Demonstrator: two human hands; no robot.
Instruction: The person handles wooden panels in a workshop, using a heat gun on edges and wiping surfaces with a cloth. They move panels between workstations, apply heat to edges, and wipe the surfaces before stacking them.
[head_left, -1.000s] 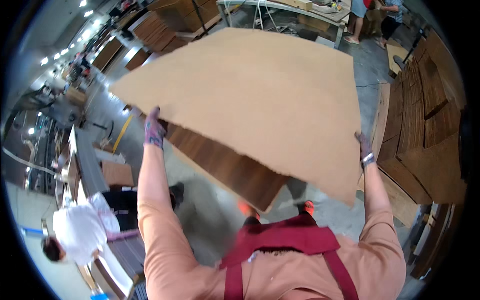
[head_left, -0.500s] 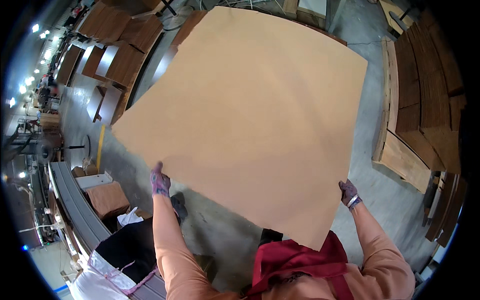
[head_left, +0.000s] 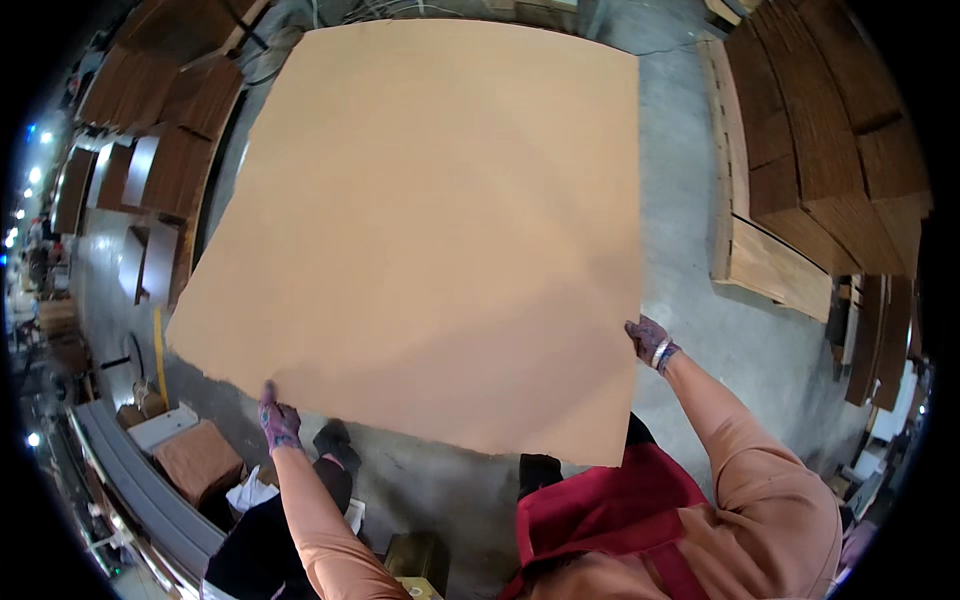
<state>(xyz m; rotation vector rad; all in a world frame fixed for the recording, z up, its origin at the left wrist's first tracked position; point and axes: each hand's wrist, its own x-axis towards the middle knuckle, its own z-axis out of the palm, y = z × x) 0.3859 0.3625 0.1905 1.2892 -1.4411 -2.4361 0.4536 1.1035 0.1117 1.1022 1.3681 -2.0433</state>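
A large, thin tan sheet (head_left: 430,230) with ragged left and near edges spreads out in front of me. My left hand (head_left: 279,420), in a stained purple glove, grips its near edge toward the left corner, thumb on top and fingers hidden beneath. On the right edge, near the close corner, my right hand (head_left: 650,342) is closed in a similar dark glove. The sheet's near right corner comes close to my red apron (head_left: 610,510). Whatever lies under the sheet is hidden.
Stacks of brown boards (head_left: 830,130) rest on a wooden pallet (head_left: 775,260) at the right. More brown stacks (head_left: 150,90) stand at the far left. A grey metal rail (head_left: 150,480) and a brown-wrapped block (head_left: 200,460) are at the lower left, near another person's shoe (head_left: 337,442).
The sheet has turned and now lies squarer to me, with its far edge shifted left. My left hand has moved left and nearer; my right hand has moved left and slightly farther away.
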